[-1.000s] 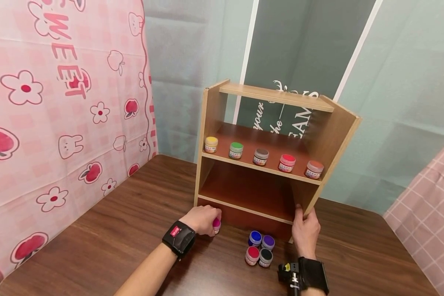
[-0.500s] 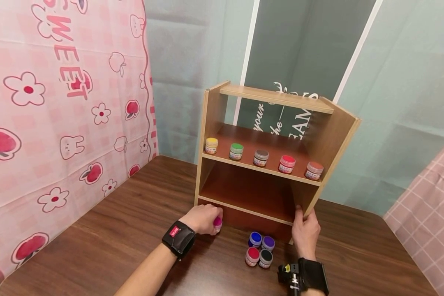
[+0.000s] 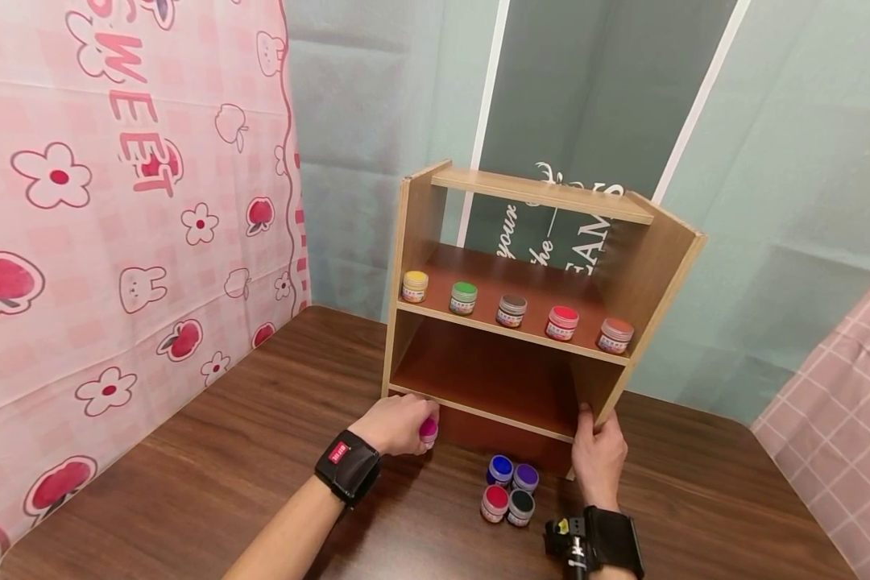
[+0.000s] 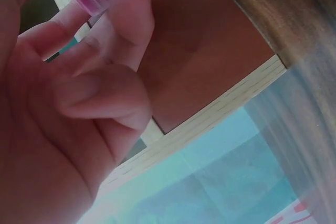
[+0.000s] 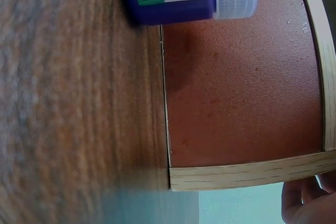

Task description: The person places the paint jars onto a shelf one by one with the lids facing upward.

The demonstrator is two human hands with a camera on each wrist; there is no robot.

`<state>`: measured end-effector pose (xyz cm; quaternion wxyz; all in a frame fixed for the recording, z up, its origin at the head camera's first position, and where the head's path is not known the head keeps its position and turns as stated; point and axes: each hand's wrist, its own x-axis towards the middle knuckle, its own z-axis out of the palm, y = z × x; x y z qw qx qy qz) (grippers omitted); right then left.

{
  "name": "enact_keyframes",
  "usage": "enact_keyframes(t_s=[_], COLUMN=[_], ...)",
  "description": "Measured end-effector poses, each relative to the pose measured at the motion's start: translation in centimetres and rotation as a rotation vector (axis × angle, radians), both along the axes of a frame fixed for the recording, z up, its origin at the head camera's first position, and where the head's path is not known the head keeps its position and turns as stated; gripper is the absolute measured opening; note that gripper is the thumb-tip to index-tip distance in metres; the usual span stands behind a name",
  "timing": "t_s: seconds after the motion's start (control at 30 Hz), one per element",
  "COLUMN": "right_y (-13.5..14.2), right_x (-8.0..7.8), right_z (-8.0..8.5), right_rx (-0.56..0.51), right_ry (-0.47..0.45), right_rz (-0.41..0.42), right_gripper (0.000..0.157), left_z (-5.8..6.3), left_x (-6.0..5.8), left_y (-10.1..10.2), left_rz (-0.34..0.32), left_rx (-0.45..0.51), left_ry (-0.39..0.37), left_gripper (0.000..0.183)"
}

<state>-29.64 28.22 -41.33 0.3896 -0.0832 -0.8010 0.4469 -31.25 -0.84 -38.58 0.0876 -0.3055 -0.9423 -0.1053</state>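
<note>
A dark brown wooden table point(image 3: 225, 451) is under everything. On it stands a light wood shelf point(image 3: 478, 366) with red-brown boards. The right hand point(image 3: 598, 455) grips the shelf's right wall, thumb inside and fingers outside; the right wrist view shows only a bit of it. The left hand point(image 3: 395, 425) pinches a small round pink plastic jar point(image 3: 428, 433) at the shelf's near left. I can't tell if that jar touches the table, and the left wrist view cuts off its top part. The shelf's upper board holds five small plastic jars, left to right: a yellow jar point(image 3: 415, 287), a green jar point(image 3: 463, 298), a dark brown jar point(image 3: 511, 311), a red jar point(image 3: 562, 323) and an orange-brown jar point(image 3: 615, 336). Near the shelf's front, a blue jar point(image 3: 499, 471) and a purple jar point(image 3: 525, 478) sit just behind a second red jar point(image 3: 495, 503) and a black jar point(image 3: 520, 508).
</note>
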Motion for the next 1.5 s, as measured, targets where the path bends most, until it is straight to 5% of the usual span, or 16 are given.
enact_keyframes(t_s=[1.5], right_y=[0.0], right_x=[0.0], right_z=[-0.1], right_rx=[-0.007], right_ry=[-0.015], right_rz=[-0.007], right_gripper=[0.044], left_z=[3.2], left_x=[0.5], left_y=[-2.5], left_rz=[0.042], left_rx=[0.078], left_ry=[0.094], left_gripper=[0.027])
